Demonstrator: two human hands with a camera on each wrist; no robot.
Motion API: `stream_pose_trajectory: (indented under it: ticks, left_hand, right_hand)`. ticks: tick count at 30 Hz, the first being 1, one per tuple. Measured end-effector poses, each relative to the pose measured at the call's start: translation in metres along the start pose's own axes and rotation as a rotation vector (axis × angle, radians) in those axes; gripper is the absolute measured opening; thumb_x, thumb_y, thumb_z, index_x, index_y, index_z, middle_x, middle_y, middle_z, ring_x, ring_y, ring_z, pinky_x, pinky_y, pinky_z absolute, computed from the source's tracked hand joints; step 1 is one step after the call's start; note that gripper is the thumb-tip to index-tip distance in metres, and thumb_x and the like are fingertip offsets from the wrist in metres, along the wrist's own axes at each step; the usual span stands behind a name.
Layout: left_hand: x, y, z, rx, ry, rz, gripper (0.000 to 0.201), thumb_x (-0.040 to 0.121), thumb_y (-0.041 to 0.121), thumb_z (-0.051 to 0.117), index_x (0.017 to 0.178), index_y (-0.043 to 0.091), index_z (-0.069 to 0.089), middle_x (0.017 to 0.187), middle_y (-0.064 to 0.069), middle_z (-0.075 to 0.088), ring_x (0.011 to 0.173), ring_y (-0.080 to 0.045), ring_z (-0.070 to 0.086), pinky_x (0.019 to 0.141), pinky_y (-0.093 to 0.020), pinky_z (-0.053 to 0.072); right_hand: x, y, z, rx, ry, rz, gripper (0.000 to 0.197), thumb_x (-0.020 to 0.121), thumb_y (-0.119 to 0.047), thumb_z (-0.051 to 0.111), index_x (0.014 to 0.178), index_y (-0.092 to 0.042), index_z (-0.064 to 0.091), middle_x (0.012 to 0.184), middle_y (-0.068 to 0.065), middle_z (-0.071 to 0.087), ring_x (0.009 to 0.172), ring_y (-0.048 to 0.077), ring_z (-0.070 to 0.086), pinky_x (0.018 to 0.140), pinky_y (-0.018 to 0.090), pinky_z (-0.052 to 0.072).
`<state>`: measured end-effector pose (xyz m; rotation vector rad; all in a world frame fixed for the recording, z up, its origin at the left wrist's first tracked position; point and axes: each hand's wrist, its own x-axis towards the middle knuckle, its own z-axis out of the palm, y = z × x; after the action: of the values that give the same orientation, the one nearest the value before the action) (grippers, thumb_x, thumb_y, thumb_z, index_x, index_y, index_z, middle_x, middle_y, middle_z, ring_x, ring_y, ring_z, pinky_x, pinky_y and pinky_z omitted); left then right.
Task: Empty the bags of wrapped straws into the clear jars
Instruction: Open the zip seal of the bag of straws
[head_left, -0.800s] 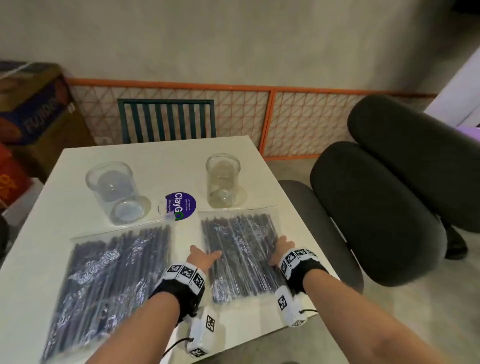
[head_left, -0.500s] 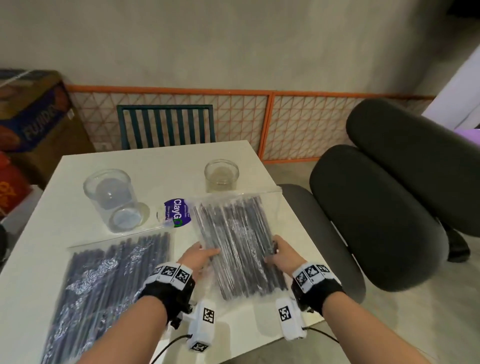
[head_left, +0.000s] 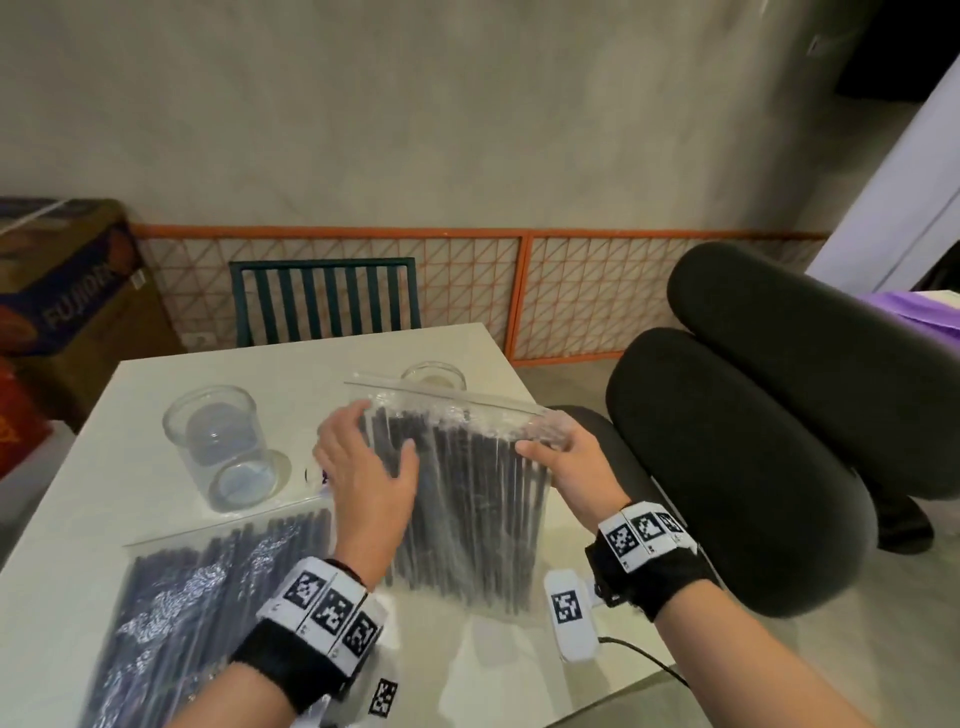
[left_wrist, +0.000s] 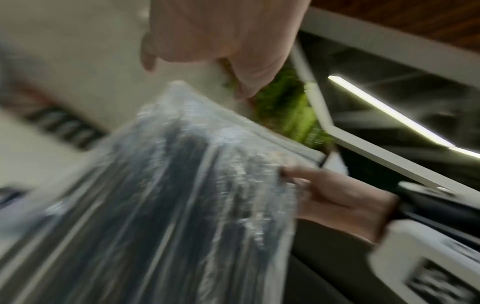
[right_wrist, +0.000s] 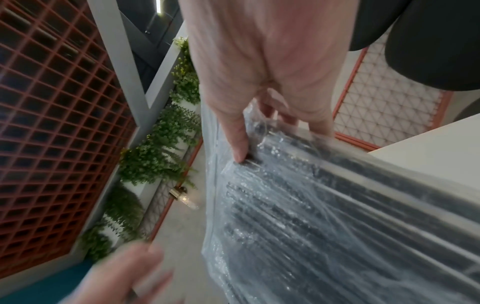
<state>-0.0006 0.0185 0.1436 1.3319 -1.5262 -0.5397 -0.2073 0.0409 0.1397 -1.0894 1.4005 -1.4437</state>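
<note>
A clear zip bag of dark wrapped straws (head_left: 467, 509) stands tilted, its bottom edge on the white table (head_left: 156, 374). My right hand (head_left: 540, 447) grips its upper right corner, thumb on the front and fingers behind (right_wrist: 272, 133). At the bag's upper left edge my left hand (head_left: 363, 447) is spread and relaxed; the blurred left wrist view shows this hand (left_wrist: 207, 61) apart from the bag (left_wrist: 168, 195). A second full bag (head_left: 208, 597) lies flat at the left. The wide clear jar (head_left: 218, 447) stands behind it. The small jar (head_left: 434, 374) peeks over the raised bag.
A black office chair (head_left: 753, 441) crowds the table's right edge. A green slatted chair (head_left: 324, 301) stands at the far side, before an orange mesh fence (head_left: 519, 291). Cardboard boxes (head_left: 62, 291) sit at the left. A purple-labelled item is almost hidden behind my left hand.
The right bag went from lying flat to standing tilted on its bottom edge. Both hands slid up from its lower sides to its top; the left hand loosened from the edge.
</note>
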Motion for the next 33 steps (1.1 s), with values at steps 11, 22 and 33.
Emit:
stream_pose_trajectory:
  ticks: [11, 22, 33]
  left_hand:
    - [0.011, 0.070, 0.029, -0.615, -0.615, -0.626, 0.016, 0.089, 0.019, 0.056, 0.085, 0.005, 0.063, 0.055, -0.002, 0.052, 0.039, -0.009, 0.048, 0.038, -0.020, 0.043]
    - [0.002, 0.069, 0.028, -0.582, -0.629, -0.517, 0.020, 0.093, 0.012, 0.050, 0.077, 0.009, 0.060, 0.055, 0.000, 0.050, 0.046, -0.008, 0.046, 0.042, -0.020, 0.044]
    - [-0.017, 0.064, 0.029, -0.632, -0.600, -0.475, 0.022, 0.092, 0.012, 0.051, 0.073, 0.010, 0.060, 0.056, 0.000, 0.046, 0.050, -0.012, 0.044, 0.049, -0.024, 0.043]
  right_hand:
    - [-0.016, -0.011, 0.008, -0.257, -0.122, -0.228, 0.018, 0.078, 0.002, 0.069, 0.094, 0.005, 0.062, 0.083, 0.006, 0.062, 0.080, 0.017, 0.058, 0.076, 0.030, 0.046]
    - [-0.028, -0.030, 0.003, -0.458, -0.139, -0.248, 0.012, 0.088, -0.017, 0.062, 0.099, -0.016, 0.067, 0.093, -0.005, 0.069, 0.091, 0.010, 0.063, 0.078, 0.023, 0.048]
    - [-0.024, -0.052, 0.014, -0.646, 0.068, -0.182, 0.015, 0.087, -0.012, 0.059, 0.074, -0.004, 0.062, 0.065, -0.003, 0.058, 0.063, 0.009, 0.049, 0.062, 0.022, 0.041]
